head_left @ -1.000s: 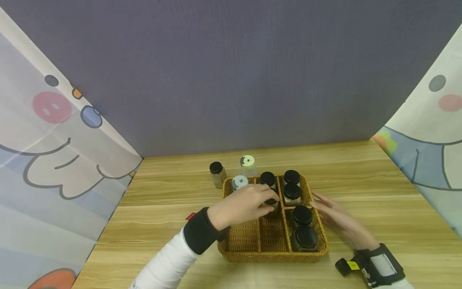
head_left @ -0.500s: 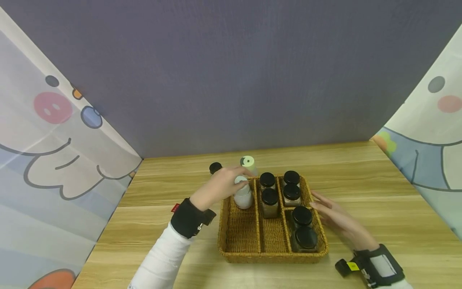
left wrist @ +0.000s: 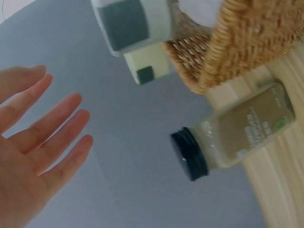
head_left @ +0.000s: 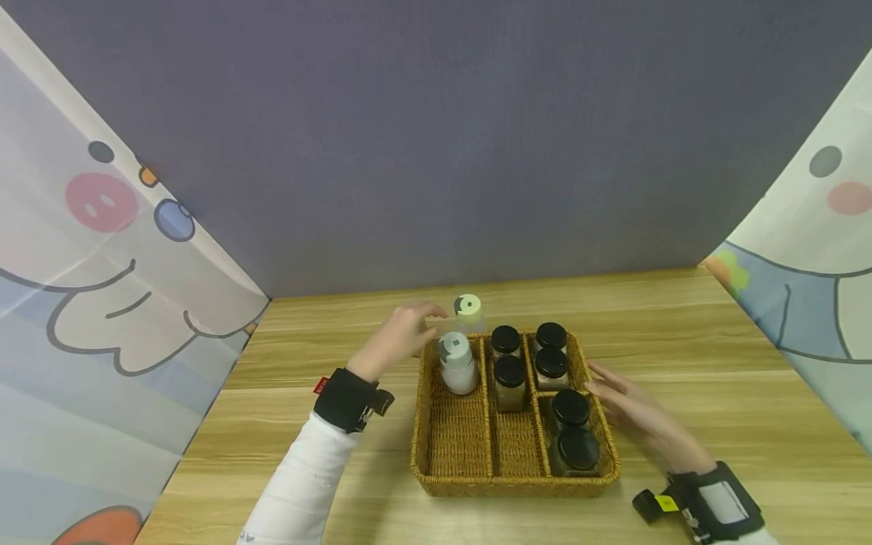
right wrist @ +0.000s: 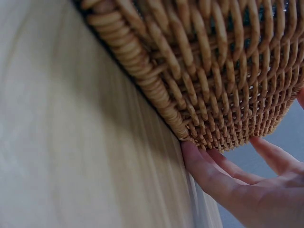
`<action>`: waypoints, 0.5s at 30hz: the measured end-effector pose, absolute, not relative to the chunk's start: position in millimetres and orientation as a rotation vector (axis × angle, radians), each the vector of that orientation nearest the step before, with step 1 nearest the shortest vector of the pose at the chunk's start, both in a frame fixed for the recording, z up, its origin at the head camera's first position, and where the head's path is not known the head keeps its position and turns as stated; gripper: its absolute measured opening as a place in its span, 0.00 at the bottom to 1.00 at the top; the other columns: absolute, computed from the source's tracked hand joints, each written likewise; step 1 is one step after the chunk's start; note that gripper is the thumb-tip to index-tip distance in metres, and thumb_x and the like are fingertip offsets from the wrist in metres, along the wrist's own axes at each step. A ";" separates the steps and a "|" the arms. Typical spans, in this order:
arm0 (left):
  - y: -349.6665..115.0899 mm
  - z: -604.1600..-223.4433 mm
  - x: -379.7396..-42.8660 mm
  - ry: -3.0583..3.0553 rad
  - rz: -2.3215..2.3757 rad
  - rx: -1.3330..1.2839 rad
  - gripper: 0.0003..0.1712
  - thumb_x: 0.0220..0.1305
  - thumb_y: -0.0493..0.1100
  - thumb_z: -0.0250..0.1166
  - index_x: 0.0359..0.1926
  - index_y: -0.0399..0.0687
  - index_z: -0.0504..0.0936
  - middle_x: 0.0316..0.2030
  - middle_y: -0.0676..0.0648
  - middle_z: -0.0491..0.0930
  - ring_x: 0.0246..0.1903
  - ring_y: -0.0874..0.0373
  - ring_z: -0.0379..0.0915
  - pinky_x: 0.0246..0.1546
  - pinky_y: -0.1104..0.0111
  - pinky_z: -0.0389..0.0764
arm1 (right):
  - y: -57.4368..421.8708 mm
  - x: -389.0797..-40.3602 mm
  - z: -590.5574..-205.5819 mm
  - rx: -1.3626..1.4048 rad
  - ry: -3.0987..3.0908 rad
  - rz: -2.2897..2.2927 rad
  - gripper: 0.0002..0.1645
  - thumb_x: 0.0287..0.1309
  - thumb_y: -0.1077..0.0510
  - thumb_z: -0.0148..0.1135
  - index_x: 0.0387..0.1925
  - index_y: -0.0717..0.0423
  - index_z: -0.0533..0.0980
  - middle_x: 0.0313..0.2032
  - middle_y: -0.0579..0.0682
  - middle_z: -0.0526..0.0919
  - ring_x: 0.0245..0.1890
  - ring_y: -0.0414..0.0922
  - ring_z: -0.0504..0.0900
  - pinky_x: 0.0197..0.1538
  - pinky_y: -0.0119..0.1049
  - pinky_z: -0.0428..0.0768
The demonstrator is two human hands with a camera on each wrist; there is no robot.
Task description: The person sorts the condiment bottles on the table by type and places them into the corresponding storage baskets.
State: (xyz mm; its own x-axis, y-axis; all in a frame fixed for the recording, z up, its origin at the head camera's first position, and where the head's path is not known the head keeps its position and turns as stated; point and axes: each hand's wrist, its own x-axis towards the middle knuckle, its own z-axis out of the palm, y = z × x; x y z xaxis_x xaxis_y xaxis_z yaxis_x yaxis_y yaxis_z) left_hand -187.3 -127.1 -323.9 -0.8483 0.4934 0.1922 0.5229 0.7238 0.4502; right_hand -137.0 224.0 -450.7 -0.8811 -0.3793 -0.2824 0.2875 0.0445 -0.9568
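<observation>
My left hand (head_left: pixel 402 335) hovers over the back left corner of the wicker basket (head_left: pixel 458 480), fingers spread and holding nothing. In the left wrist view a glass jar with a black lid (left wrist: pixel 237 130) stands on the table outside the basket, apart from that hand; in the head view the hand hides it. Inside the left compartment is a white bottle (head_left: pixel 458 363) with a pale cap. Behind the basket stands a bottle with a pale green cap (head_left: pixel 468 306). My right hand (head_left: pixel 640 418) touches the basket's right side with nearly straight fingers.
Black-lidded jars sit in the basket: a jar (head_left: pixel 509 382) in the middle compartment with another behind it, a pair (head_left: pixel 551 363) at back right, and a pair (head_left: pixel 577 448) at front right. A grey panel (head_left: pixel 436 151) rises behind the wooden table (head_left: pixel 306 341).
My left hand has moved from the middle compartment's jar to the white bottle, then left and off it, and holds nothing now. My right hand stays at the basket's side.
</observation>
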 end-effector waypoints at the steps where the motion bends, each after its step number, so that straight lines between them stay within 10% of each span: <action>1: -128.7 -325.0 -188.8 -2.869 -0.786 -0.824 0.15 0.57 0.35 0.58 0.47 0.39 0.75 0.48 0.43 0.75 0.20 0.63 0.70 0.23 0.76 0.74 | 224.1 -137.0 -450.6 -0.089 1.864 -1.888 0.43 0.61 0.51 0.49 0.67 0.58 0.37 0.65 0.67 0.31 0.62 0.66 0.36 0.59 0.61 0.43; 7: -137.4 -333.9 -198.6 -2.860 -0.792 -0.734 0.15 0.58 0.36 0.57 0.48 0.41 0.75 0.50 0.43 0.74 0.30 0.60 0.73 0.44 0.66 0.74 | 223.9 -136.4 -448.8 -0.067 1.866 -1.887 0.43 0.61 0.50 0.49 0.67 0.57 0.37 0.65 0.66 0.31 0.63 0.65 0.36 0.60 0.60 0.43; 15: -143.8 -348.3 -209.9 -2.799 -0.759 -0.664 0.13 0.58 0.35 0.57 0.45 0.41 0.77 0.48 0.40 0.74 0.45 0.50 0.71 0.44 0.61 0.74 | 223.9 -136.9 -449.1 -0.078 1.863 -1.883 0.43 0.61 0.51 0.48 0.67 0.57 0.37 0.65 0.66 0.32 0.63 0.65 0.37 0.60 0.60 0.43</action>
State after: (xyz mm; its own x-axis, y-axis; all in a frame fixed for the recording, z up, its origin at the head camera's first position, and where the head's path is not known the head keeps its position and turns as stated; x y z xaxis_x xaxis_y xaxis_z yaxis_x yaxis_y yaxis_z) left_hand -209.9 -143.8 -348.3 -0.8871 0.3747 0.2694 0.4595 0.7717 0.4397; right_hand -136.9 223.9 -449.1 -0.8801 -0.3742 -0.2922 0.2962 0.0483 -0.9539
